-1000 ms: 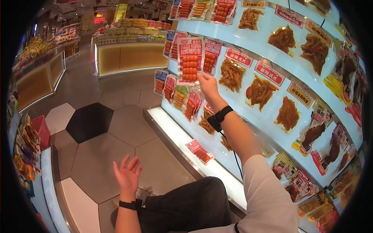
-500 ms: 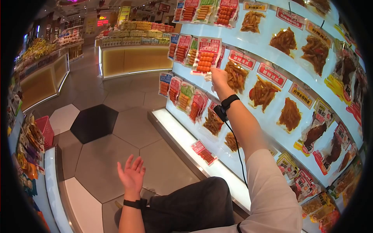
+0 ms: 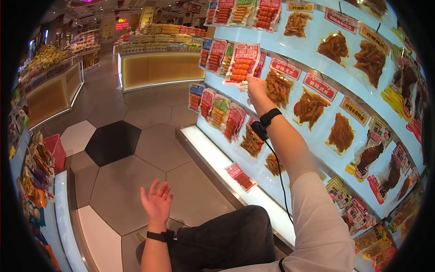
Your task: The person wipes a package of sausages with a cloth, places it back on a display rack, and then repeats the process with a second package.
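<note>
The right hand (image 3: pixel 257 89) has its fingers closed on a crumpled white thing (image 3: pixel 244 86), at the lower edge of a red-and-white packet (image 3: pixel 242 63); whether it also pinches that packet, I cannot tell. Rounded orange-red pieces show through the packet's window, just above the fingers. Right of this hand hangs a clear pouch (image 3: pixel 279 88) of brown strips; below left, a green packet (image 3: pixel 219 110) shows yellowish sticks. The left hand (image 3: pixel 157 198) is empty, palm up, fingers spread, with a pink basket (image 3: pixel 55 152) well to its left, contents unclear
</note>
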The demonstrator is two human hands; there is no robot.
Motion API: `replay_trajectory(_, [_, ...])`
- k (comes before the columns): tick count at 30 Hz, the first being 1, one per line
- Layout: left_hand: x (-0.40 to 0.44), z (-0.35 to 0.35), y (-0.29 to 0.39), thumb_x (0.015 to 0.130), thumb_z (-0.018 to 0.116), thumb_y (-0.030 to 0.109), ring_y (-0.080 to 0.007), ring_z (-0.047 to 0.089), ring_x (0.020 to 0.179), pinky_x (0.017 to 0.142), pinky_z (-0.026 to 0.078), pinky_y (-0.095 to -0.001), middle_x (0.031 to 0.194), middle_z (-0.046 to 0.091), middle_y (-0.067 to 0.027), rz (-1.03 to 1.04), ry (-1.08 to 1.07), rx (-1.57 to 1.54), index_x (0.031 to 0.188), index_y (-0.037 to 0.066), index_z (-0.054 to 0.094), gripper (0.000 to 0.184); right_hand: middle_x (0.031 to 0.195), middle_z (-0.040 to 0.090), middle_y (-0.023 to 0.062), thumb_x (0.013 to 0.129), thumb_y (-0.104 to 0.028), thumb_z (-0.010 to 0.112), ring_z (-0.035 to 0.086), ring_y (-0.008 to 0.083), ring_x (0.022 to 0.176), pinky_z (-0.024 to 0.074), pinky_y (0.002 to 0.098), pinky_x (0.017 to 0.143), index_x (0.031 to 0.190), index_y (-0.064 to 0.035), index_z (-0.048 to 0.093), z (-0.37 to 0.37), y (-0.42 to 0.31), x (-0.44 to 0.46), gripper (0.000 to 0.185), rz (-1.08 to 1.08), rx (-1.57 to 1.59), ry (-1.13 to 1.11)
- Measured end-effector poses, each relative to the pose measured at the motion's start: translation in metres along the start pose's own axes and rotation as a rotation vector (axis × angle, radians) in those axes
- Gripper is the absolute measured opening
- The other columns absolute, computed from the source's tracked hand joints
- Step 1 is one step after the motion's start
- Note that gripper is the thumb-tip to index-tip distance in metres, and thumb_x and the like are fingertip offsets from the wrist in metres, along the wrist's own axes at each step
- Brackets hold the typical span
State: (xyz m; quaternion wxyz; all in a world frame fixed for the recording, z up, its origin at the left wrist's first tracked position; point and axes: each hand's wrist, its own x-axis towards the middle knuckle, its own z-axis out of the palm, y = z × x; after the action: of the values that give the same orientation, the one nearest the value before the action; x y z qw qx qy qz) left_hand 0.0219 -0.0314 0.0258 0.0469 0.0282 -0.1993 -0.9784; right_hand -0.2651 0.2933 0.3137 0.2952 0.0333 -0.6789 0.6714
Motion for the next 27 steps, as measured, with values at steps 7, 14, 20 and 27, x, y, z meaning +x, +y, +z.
replay_trajectory(7, [0.0,0.0,0.0,0.095,0.046,0.062,-0.0237,0.058,0.101,0.083,0.049,-0.0372,0.11,0.063,-0.0116,0.004,0.009,-0.003,0.126,0.008,0.057,0.063,0.069,0.065,0.0074,0.088,-0.018,0.063,0.057,0.0162,0.053,0.0379,0.0352,0.046,0.081,0.0004,0.067,-0.001,0.0,-0.003,0.02,0.001,-0.016,0.041])
replay_trajectory(14, [0.001,-0.001,-0.001,0.096,0.045,0.061,-0.0228,0.058,0.1,0.082,0.048,-0.037,0.11,0.063,-0.0107,0.002,0.027,0.015,0.125,0.008,0.057,0.061,0.072,0.064,0.0113,0.083,-0.015,0.065,0.056,0.0199,0.054,0.0386,0.0368,0.047,0.079,0.0028,0.065,-0.006,0.027,0.057,0.018,0.103,-0.118,0.292])
replay_trajectory(20, [0.002,-0.001,-0.003,0.096,0.044,0.06,-0.023,0.058,0.098,0.08,0.047,-0.0377,0.108,0.063,-0.0104,-0.004,0.058,0.018,0.124,0.008,0.058,0.061,0.079,0.066,0.0163,0.082,-0.01,0.064,0.059,0.0227,0.057,0.0412,0.038,0.048,0.093,0.0062,0.062,-0.012,0.063,0.09,0.02,0.197,0.05,0.403])
replay_trajectory(27, [0.005,-0.001,-0.007,0.096,0.045,0.06,-0.0232,0.058,0.097,0.081,0.048,-0.0368,0.107,0.063,-0.0106,0.001,0.059,0.034,0.124,0.008,0.057,0.061,0.081,0.067,0.0147,0.089,-0.014,0.056,0.059,0.0207,0.057,0.0379,0.0369,0.045,0.096,0.002,0.061,-0.005,0.06,0.075,0.018,0.407,0.238,0.313])
